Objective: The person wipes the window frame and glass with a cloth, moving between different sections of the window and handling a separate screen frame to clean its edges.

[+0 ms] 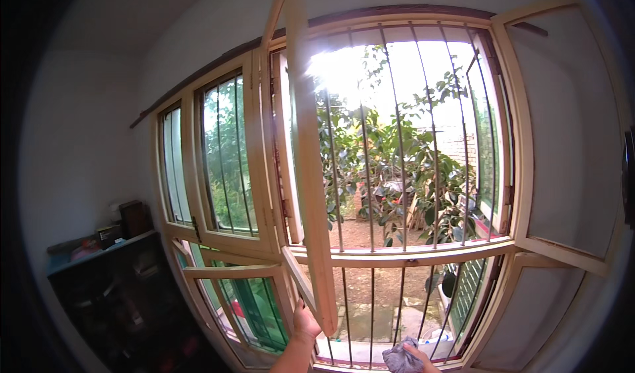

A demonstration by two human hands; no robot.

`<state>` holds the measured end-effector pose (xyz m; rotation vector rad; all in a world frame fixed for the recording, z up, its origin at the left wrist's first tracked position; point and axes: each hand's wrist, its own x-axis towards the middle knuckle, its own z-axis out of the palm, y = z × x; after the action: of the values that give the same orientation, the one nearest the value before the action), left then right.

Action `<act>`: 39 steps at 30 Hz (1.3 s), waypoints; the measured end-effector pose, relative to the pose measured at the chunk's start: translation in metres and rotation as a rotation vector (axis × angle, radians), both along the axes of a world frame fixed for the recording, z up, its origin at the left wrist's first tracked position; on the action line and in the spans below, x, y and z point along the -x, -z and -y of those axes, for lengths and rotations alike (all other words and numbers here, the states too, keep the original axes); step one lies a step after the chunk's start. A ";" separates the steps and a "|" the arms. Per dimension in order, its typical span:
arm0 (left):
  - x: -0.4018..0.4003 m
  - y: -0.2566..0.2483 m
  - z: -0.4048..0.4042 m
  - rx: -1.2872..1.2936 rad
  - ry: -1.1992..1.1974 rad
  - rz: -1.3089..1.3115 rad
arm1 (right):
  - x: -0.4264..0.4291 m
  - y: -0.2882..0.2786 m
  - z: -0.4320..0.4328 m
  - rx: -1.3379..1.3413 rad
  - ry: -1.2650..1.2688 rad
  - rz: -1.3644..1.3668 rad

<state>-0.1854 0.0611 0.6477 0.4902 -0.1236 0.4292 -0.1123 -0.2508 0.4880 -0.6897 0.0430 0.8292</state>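
Low in the centre, my left hand [306, 321] is up against the lower end of an open wooden window sash [317, 224], which swings in towards me, seen nearly edge-on. Its fingers are partly behind the frame, so I cannot tell how firmly they hold it. My right hand [417, 357] grips a crumpled grey cloth [401, 358] at the bottom edge of the view, in front of the lower window bars. Upright metal bars [403, 174] cross the window opening behind both hands.
Another sash [570, 139] stands open against the right wall, with a lower casement [528, 313] beneath it. Closed panes [230, 159] and a half-open lower casement [248, 303] are at left. A dark cabinet [114, 293] with items on top stands far left. Leafy plants grow outside.
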 end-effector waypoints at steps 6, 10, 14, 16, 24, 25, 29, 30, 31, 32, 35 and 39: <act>-0.016 -0.022 0.043 -0.107 0.082 0.138 | -0.037 0.058 0.049 0.196 0.040 -0.001; -0.021 -0.013 0.049 -0.171 -0.001 0.037 | -0.010 0.028 0.071 0.268 0.076 0.052; -0.041 0.014 0.032 -0.044 0.050 -0.001 | 0.004 0.037 0.091 0.044 -0.162 -0.254; -0.053 0.035 0.022 -0.168 0.013 0.021 | 0.016 0.033 0.084 0.093 -0.093 -0.214; -0.047 0.013 0.067 -0.446 -0.042 -0.078 | 0.025 0.013 0.044 0.236 -0.051 -0.185; -0.044 0.011 0.069 -0.465 -0.066 -0.097 | 0.026 0.012 0.033 0.247 -0.064 -0.194; -0.053 0.021 0.076 -0.407 -0.129 -0.118 | 0.033 0.002 0.008 0.247 -0.128 -0.214; -0.056 0.027 0.074 -0.335 -0.099 -0.133 | 0.049 -0.017 0.000 0.219 -0.100 -0.151; -0.056 0.024 0.073 -0.261 -0.003 -0.149 | 0.061 -0.035 -0.006 0.192 -0.064 -0.087; -0.057 0.021 0.071 -0.186 0.088 -0.170 | 0.059 -0.032 -0.011 0.207 -0.088 -0.102; -0.059 0.010 0.075 -0.521 -0.083 -0.237 | 0.045 0.007 -0.013 0.168 -0.167 -0.145; -0.050 0.032 0.025 -0.676 -0.219 -0.173 | 0.040 0.025 -0.032 0.225 -0.173 -0.187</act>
<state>-0.1354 0.0365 0.6152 1.2110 -0.0445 0.5553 -0.1520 -0.2183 0.4635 -0.8334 0.2509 1.0643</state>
